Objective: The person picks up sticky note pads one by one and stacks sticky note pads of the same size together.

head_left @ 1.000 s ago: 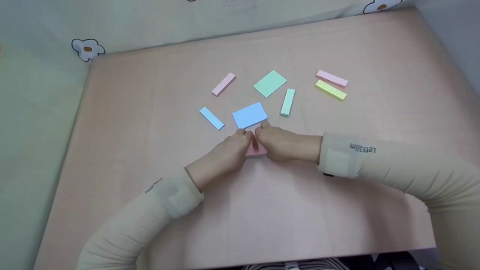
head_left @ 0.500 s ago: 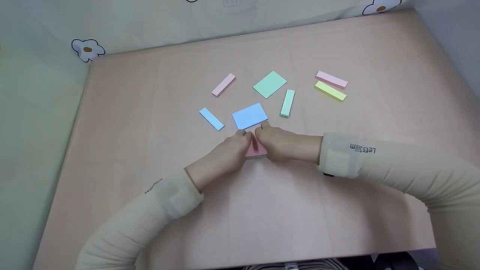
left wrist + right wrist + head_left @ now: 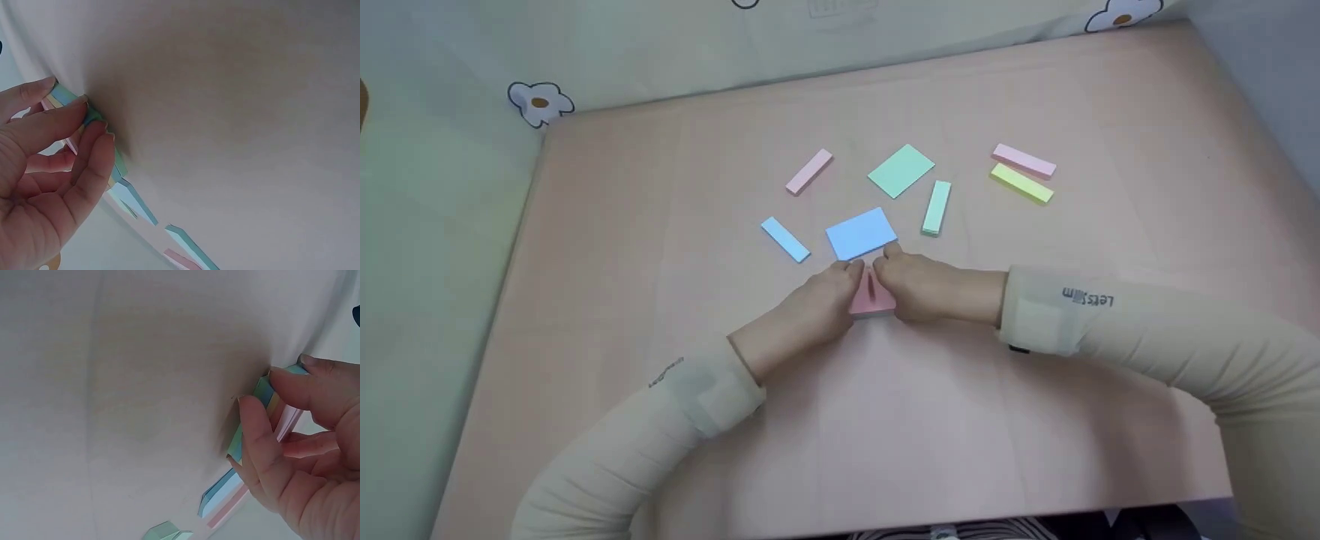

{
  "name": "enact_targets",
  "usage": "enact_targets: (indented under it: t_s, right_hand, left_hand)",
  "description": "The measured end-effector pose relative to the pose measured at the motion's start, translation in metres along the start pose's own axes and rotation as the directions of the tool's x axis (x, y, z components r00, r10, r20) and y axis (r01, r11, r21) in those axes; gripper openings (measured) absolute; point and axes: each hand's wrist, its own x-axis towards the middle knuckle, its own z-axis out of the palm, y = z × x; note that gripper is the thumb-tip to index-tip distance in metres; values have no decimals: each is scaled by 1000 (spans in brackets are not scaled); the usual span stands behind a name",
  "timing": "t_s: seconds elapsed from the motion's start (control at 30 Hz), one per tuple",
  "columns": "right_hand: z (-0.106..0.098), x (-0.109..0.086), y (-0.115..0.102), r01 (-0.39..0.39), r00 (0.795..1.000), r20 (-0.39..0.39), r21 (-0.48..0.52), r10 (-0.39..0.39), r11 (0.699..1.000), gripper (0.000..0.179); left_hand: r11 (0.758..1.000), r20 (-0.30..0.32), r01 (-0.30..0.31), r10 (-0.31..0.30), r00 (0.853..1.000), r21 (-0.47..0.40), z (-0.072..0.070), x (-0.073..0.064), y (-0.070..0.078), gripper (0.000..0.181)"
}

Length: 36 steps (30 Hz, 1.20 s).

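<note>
Between my two hands is a small stack of sticky-note pads [image 3: 873,301], pink on top. Its layered edges show green, blue, yellow and pink in the wrist views. My left hand [image 3: 821,304] pinches the stack's left side with thumb and fingers. On the opposite side my right hand [image 3: 919,286] grips it the same way, fingertips along the green and blue edge [image 3: 235,444]. The fingers hide much of the stack's sides. Just beyond the hands lies a blue sticky-note pad [image 3: 861,234], close to the knuckles.
Farther back lie a green pad [image 3: 901,171], a narrow green pad [image 3: 937,208], a narrow blue pad [image 3: 785,239] and a narrow pink pad [image 3: 809,172]. Right of these, another pink strip pad [image 3: 1024,160] is beside a yellow one [image 3: 1021,184]. The cloth-covered table [image 3: 660,225] meets walls behind.
Slightly more of the pink top shows between my hands than before. Both hands keep their hold on the stack, and the whole head view has shifted a little.
</note>
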Motion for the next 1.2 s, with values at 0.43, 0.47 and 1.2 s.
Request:
enact_targets:
  t_s: [0.43,0.47,1.2]
  right_hand:
    - [1,-3,0,2,1000,-9,25,-2,1000,47]
    - [1,-3,0,-7,1000,-2,23,7,1000,49]
    - [-24,-26,50,-106,994,49,210,97,972,26]
  left_hand:
    - [1000,-2,-7,7,1000,-20,-1,0,0,60]
    - [1000,6,-4,4,1000,-30,-1,1,0,63]
    - [968,60,227,-221,973,-107,-31,-15,-47,26]
